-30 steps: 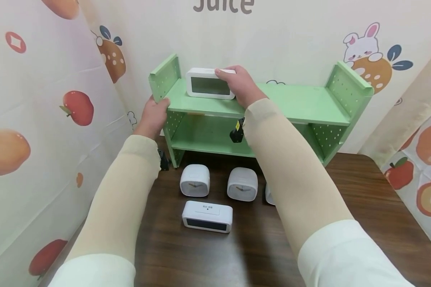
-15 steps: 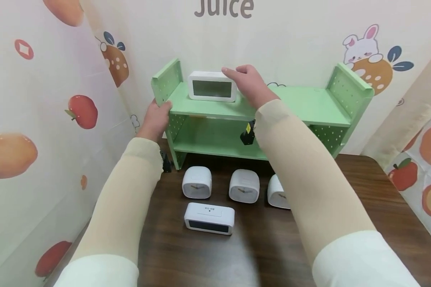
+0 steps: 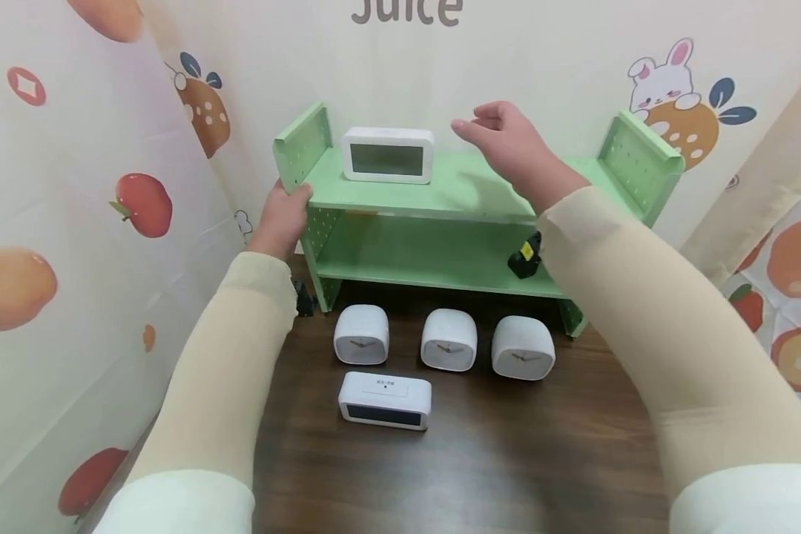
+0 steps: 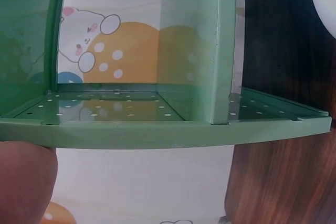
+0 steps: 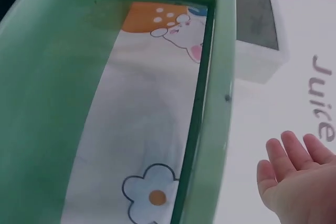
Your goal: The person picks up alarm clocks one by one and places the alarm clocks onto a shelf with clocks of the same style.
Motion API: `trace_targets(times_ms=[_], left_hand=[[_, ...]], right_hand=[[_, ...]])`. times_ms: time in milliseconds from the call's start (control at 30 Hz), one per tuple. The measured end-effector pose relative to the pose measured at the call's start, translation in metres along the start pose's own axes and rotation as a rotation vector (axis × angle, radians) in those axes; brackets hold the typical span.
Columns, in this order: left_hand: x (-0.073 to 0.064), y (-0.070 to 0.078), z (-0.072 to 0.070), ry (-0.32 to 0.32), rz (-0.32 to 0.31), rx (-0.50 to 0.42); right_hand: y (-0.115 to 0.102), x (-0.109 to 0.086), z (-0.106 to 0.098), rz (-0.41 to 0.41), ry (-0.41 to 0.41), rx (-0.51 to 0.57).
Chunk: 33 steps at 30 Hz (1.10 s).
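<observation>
A green metal shelf rack (image 3: 407, 256) stands against the back wall. My left hand (image 3: 282, 221) grips its left side, the thumb at the front corner of the upper board; the left wrist view shows part of that hand (image 4: 23, 182) against the rack's side panel. On the upper board, toward the left, a white rectangular digital clock (image 3: 387, 156) stands upright, its dark screen facing me. Its side also shows in the right wrist view. To the right of this clock, above the board, my right hand (image 3: 514, 152) hovers with relaxed fingers, holding nothing.
Below the rack, three rounded white analog clocks (image 3: 362, 334) line up on the dark wooden table (image 3: 527, 452). In front of them lies another white digital clock (image 3: 385, 400). Fruit-printed curtains (image 3: 193, 319) hang behind and at both sides.
My right hand has let go of the digital clock on the upper board and moved off to the right. The clock stays where it was, and my left hand still holds the rack.
</observation>
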<state>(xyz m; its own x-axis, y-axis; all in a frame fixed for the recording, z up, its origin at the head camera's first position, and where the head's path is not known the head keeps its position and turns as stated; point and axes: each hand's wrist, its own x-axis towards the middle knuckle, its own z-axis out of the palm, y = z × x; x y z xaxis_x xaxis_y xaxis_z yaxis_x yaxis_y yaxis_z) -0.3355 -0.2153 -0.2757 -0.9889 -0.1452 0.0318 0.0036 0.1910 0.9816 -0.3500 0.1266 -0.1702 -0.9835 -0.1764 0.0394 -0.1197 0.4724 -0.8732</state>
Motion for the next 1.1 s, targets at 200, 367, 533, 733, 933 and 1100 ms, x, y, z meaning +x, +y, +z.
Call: trace_targets(times_ms=[200, 367, 533, 733, 933, 1100], left_hand=[[-0.001, 0.002, -0.002, 0.002, -0.01, -0.017], [-0.002, 0.003, -0.003, 0.002, 0.004, -0.026], [-0.002, 0.001, -0.002, -0.005, 0.005, -0.035], [-0.002, 0.003, -0.001, -0.005, 0.002, -0.015], [-0.004, 0.004, -0.001, -0.006, -0.011, -0.019], [-0.005, 0.005, 0.001, -0.001, -0.003, -0.032]], right_hand=[[0.005, -0.023, -0.008, -0.103, -0.048, 0.007], [0.012, -0.044, -0.002, -0.212, -0.082, 0.023], [0.029, -0.073, 0.013, -0.343, -0.17, 0.075], [0.058, -0.098, 0.034, -0.449, -0.259, 0.226], [0.085, -0.11, 0.06, -0.518, -0.297, 0.416], [0.102, -0.114, 0.084, -0.509, -0.328, 0.496]])
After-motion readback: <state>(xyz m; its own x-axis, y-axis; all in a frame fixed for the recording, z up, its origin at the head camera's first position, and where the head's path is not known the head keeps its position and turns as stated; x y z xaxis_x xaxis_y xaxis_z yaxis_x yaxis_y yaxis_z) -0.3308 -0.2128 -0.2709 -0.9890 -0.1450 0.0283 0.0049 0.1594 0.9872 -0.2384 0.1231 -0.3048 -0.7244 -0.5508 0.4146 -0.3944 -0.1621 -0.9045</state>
